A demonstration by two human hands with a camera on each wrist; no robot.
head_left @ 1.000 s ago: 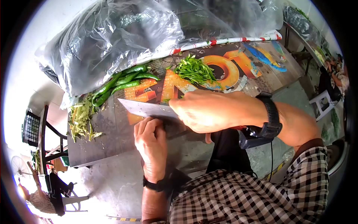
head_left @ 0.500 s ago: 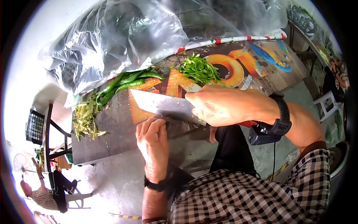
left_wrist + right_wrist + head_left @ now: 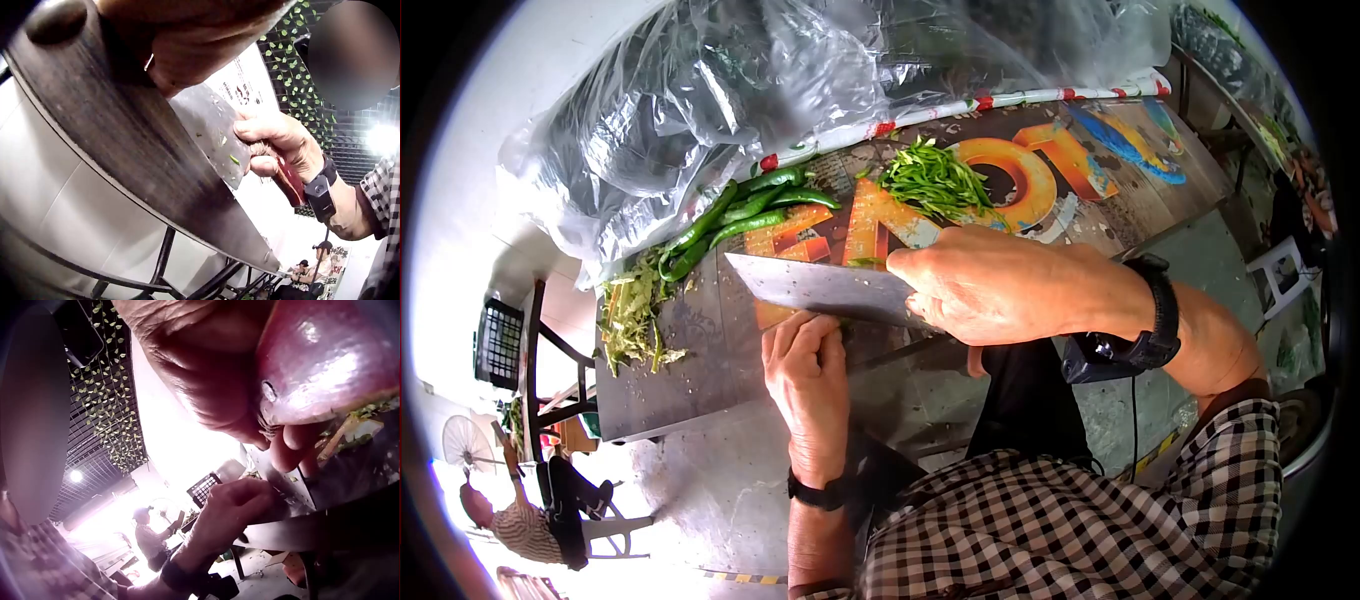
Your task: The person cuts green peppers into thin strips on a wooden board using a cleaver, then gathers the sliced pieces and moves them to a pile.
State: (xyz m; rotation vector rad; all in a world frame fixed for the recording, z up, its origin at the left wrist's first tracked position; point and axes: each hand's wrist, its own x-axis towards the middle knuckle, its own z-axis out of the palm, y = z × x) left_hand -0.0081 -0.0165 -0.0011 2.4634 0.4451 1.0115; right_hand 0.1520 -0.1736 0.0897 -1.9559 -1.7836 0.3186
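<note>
My right hand (image 3: 1010, 285) grips a cleaver by its reddish handle (image 3: 290, 181). Its broad blade (image 3: 820, 285) points left across the near side of the table, and small green bits cling to it in the left wrist view. Close against the blade, my left hand (image 3: 805, 370) rests at the table's near edge with fingers curled under; I cannot tell what lies beneath them. Beyond the blade is a heap of green pepper strips (image 3: 935, 180). Several whole long green peppers (image 3: 730, 215) lie at the back left.
Pale green scraps (image 3: 635, 315) lie at the left end of the printed table (image 3: 690, 390). Clear plastic sheeting (image 3: 700, 110) covers a bulky pile along the back. A black crate (image 3: 500, 343) and a seated person (image 3: 530, 520) are off to the left; a white stool (image 3: 1280, 275) stands at right.
The cleaver rose and shifted right, then came back down and left near the left fingers. My left hand has stayed almost in place, still curled beside the blade.
</note>
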